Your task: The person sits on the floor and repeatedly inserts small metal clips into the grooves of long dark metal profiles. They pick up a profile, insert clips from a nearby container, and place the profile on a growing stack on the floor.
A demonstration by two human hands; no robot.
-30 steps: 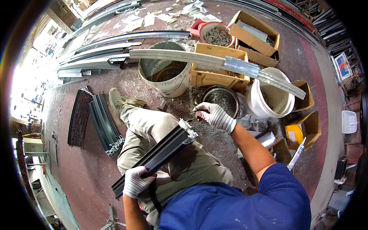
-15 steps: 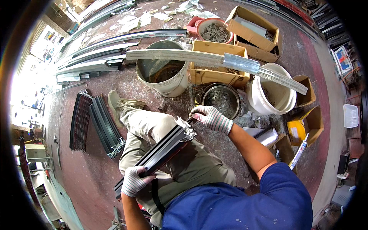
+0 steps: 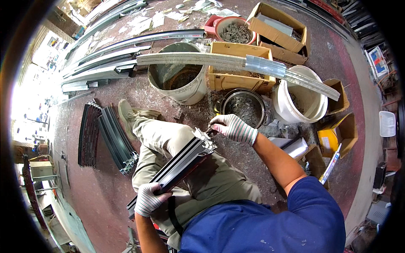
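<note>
Reddish workshop floor fills the frame. At centre a dark profile (image 3: 177,168) lies across the seated person's lap. The left hand (image 3: 148,199) is clamped round its lower end; the right hand (image 3: 233,127) pinches something small, perhaps a metal clip, at its upper end. Just above sit a metal bowl (image 3: 242,109) and two buckets (image 3: 179,78).

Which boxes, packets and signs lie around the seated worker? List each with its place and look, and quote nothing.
Open brown cardboard box: top right, oblong, holding a grey strip.
Open tan cardboard box: centre top, under the long pale metal strip.
Small brown cardboard box: right of the white plastic bucket.
Yellow carton: right, inside an open cardboard box.
White sealant tube: right, slim.
Poster: far right, white, blue and red.
</note>
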